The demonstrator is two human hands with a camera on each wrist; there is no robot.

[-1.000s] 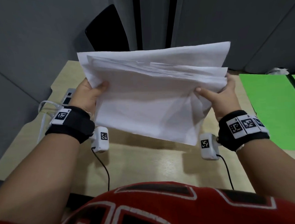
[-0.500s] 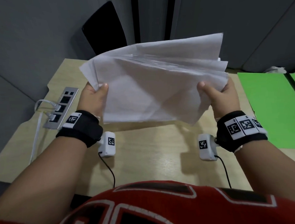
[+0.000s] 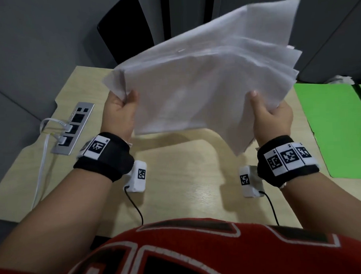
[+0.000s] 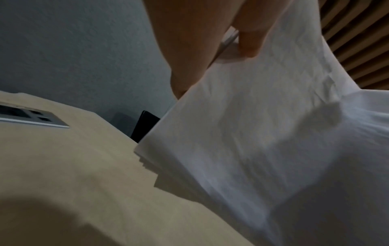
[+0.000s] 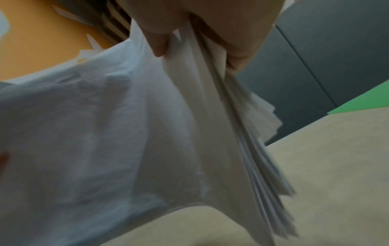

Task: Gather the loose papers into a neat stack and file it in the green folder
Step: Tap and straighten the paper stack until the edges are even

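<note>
While held aloft, papers [image 3: 204,84] crumpled, unevenly fanned

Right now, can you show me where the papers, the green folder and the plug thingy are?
papers [image 3: 204,90], head view, middle of the front sheet.
green folder [image 3: 332,130], head view, its bare cover.
power strip [image 3: 74,131], head view, its metal face on the desk.
</note>
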